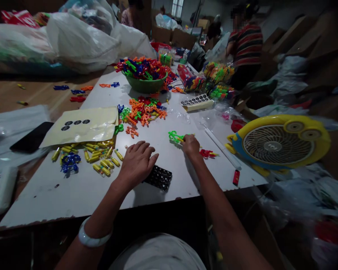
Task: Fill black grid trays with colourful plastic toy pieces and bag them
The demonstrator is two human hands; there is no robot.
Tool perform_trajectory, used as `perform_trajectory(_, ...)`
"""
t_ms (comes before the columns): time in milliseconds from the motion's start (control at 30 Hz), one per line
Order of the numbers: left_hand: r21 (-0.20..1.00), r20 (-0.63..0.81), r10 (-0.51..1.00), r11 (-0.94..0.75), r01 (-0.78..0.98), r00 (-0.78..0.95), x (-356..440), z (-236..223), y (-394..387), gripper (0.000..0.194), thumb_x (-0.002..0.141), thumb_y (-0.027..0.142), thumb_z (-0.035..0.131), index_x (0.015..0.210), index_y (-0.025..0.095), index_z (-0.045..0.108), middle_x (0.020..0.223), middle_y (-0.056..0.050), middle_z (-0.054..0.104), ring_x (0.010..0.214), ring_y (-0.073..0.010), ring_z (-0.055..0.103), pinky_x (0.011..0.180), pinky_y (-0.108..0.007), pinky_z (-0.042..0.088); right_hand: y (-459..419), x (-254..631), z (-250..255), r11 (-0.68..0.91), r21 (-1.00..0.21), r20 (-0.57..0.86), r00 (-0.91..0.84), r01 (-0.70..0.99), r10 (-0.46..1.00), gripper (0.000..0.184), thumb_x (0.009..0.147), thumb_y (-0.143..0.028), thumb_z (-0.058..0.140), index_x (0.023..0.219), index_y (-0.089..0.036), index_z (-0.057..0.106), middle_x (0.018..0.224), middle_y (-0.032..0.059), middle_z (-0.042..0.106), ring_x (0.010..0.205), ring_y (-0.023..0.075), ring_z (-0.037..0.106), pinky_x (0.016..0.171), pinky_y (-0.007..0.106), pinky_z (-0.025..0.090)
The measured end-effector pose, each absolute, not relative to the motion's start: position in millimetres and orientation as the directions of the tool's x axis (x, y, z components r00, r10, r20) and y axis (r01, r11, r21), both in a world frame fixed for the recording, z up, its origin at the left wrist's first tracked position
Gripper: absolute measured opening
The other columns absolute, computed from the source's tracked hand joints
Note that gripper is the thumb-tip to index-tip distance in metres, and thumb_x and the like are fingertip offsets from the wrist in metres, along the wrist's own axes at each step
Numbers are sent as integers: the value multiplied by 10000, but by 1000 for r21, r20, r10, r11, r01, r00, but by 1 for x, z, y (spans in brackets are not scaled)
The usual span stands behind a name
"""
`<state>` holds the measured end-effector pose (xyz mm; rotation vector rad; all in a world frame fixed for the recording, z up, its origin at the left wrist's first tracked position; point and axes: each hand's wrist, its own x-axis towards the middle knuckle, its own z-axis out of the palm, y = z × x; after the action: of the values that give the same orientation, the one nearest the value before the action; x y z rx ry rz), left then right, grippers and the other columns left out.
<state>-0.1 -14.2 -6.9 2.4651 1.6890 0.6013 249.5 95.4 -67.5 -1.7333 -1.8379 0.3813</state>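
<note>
My left hand (138, 162) rests palm down on a black grid tray (159, 177) near the front of the white table (81, 187), fingers curled over it. My right hand (190, 144) is closed in a pinch on a green plastic toy piece (175, 136) lying on the table. A red toy piece (207, 153) lies just right of that hand. Several yellow tubes (100, 155) and a blue piece (70, 162) lie to the left.
A heap of orange, green and red pieces (142, 110) sits mid-table before a green bowl (145, 85) full of them. A sticker sheet (81, 125), phone (31, 137), yellow fan (278, 141) and red lighter (236, 177) lie around. A person in stripes (246, 45) sits far right.
</note>
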Motion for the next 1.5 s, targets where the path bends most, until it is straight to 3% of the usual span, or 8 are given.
perform_trajectory(267,281,240,921,-368,887,306,0,-5,-15,401,987,443,342,1162,216,622,1349,-84,597,1348,-280,430,1090,-479,345,19,199,-82,-191,-938,-243,-154,290,958,115,777,-268,631,825,-204,548,601,-14,627,548,166,626,551,293,523)
perform_trajectory(433,281,249,923,-360,890,294,1,-6,-14,411,986,441,343,1197,218,618,1413,-83,556,1358,-291,429,1083,-510,358,6,164,-83,-63,-971,-121,-250,229,961,146,743,-278,675,815,-186,587,685,-16,655,568,136,596,559,259,499)
perform_trajectory(600,288,227,931,-346,893,287,2,-6,-14,439,984,447,352,1251,209,608,1411,-88,559,1365,-296,421,1103,-516,346,3,149,-91,223,-840,119,-233,495,965,74,799,-212,596,866,-197,570,798,0,651,693,144,568,644,251,462)
perform_trajectory(900,268,206,920,-382,884,334,1,0,-12,363,977,440,375,1136,318,677,1286,-46,633,1246,-299,497,999,-516,409,12,160,-85,341,-641,124,-345,688,930,85,874,-199,555,947,-202,597,922,43,658,847,186,609,738,283,470)
perform_trajectory(1100,273,227,928,-352,895,296,4,-1,-12,361,983,389,360,1074,280,692,1268,-64,637,1239,-296,497,1008,-509,397,20,296,-61,-266,-336,80,309,903,948,138,788,-231,688,860,-161,593,997,154,624,890,255,610,737,347,452)
perform_trajectory(1200,275,222,936,-329,903,274,6,0,-12,378,988,397,350,1090,272,692,1295,-73,628,1269,-298,484,1036,-518,383,16,324,-64,-290,-273,-66,282,917,957,155,762,-188,676,698,-184,535,844,104,634,836,247,616,708,334,437)
perform_trajectory(1333,232,220,928,-350,908,302,5,5,-14,436,988,481,337,1230,265,628,1478,-95,486,1428,-328,325,1135,-632,218,7,304,-75,-244,-575,-93,234,781,968,167,748,-233,656,729,-208,492,708,9,608,688,184,617,626,287,447)
perform_trajectory(1500,193,207,898,-426,884,388,5,6,-18,454,996,464,328,1297,224,571,1497,-107,465,1442,-287,327,1188,-589,134,-15,237,-76,-276,-948,-289,-62,161,955,457,688,-392,723,1034,-216,482,656,-48,636,501,150,597,522,279,492)
